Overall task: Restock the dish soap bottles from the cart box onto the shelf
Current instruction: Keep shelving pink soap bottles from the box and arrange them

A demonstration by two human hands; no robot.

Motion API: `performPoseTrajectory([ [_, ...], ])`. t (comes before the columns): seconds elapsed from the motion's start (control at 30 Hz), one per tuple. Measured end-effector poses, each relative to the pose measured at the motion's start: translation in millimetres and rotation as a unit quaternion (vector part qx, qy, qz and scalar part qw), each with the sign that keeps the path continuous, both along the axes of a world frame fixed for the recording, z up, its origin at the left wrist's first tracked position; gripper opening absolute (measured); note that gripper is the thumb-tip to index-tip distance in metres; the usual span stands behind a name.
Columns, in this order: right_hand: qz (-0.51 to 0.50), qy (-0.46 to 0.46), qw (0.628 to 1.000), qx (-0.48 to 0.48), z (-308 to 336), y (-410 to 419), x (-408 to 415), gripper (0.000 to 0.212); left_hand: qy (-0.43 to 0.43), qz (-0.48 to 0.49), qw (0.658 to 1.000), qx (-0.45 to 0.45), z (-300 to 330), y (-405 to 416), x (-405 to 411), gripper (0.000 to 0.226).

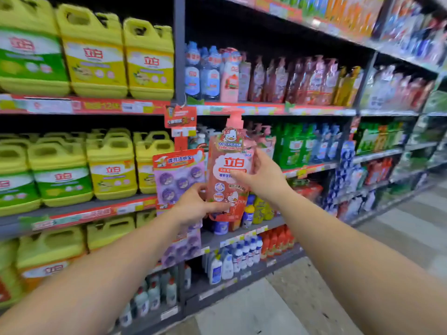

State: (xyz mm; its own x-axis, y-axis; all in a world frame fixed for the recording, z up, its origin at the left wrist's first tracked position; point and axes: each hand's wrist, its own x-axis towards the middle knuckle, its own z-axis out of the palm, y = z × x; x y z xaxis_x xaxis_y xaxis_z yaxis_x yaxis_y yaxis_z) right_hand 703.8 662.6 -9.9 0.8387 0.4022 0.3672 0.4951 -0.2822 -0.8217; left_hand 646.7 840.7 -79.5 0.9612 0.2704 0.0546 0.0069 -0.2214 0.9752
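Note:
I hold a pink pump bottle of dish soap (228, 165) upright in front of the shelving, at the height of the second shelf. My left hand (196, 205) grips its lower left side near the base. My right hand (260, 175) grips its right side at mid height, with the thumb across the label. Matching pink pump bottles (262, 139) stand behind it on the shelf (312, 168) with green and blue bottles. More pink bottles (229, 76) sit on the shelf above. The cart box is out of view.
Yellow jugs (111, 170) fill the left bay on several shelves. A hanging strip of purple packs (179, 177) dangles on the upright post just left of the bottle. Small bottles (242, 257) fill lower shelves. The tiled aisle floor (399, 233) runs along the right.

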Motion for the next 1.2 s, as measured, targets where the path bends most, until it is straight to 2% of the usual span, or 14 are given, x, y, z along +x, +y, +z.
performPoseTrajectory([
  [0.07,-0.034,-0.017,0.999,0.006,11,-33,20,0.078,-0.021,-0.03,0.999,-0.01,10,-32,32,0.064],
  [0.2,-0.054,-0.046,0.997,-0.011,30,-81,64,0.084,-0.051,-0.077,0.996,-0.02,26,-72,94,0.084],
  [0.27,-0.048,-0.054,0.997,-0.018,36,-96,93,0.095,-0.065,-0.097,0.993,-0.022,34,-84,129,0.096],
  [0.33,-0.054,-0.059,0.997,-0.017,45,-104,127,0.103,-0.078,-0.118,0.99,-0.022,45,-93,167,0.094],
  [0.4,-0.066,-0.066,0.996,-0.001,59,-107,165,0.104,-0.091,-0.127,0.988,-0.021,61,-97,208,0.081],
  [0.47,-0.075,-0.076,0.994,0.013,78,-108,206,0.107,-0.107,-0.128,0.986,-0.007,84,-97,251,0.085],
  [0.53,-0.069,-0.088,0.993,0.021,103,-104,249,0.105,-0.126,-0.115,0.985,0.006,110,-95,295,0.095],
  [0.67,-0.078,-0.125,0.987,0.057,135,-93,340,0.081,-0.162,-0.113,0.98,0.029,155,-87,376,0.088],
  [0.83,-0.075,-0.16,0.979,0.097,157,-84,432,0.064,-0.19,-0.051,0.974,0.108,193,-78,462,0.106],
  [0.93,-0.037,-0.182,0.975,0.12,170,-73,488,0.067,-0.2,-0.029,0.97,0.134,213,-70,507,0.082],
  [1.03,0.003,-0.201,0.972,0.122,181,-62,547,0.069,-0.209,0.019,0.962,0.172,225,-63,555,0.099],
  [1.07,0.015,-0.205,0.97,0.126,183,-58,566,0.065,-0.202,0.038,0.961,0.184,228,-61,570,0.091],
  [1.13,0.042,-0.208,0.97,0.122,185,-50,604,0.059,-0.18,0.064,0.963,0.19,234,-58,596,0.059],
  [1.2,0.066,-0.197,0.971,0.115,189,-41,640,0.058,-0.151,0.091,0.964,0.197,237,-54,622,0.044],
])
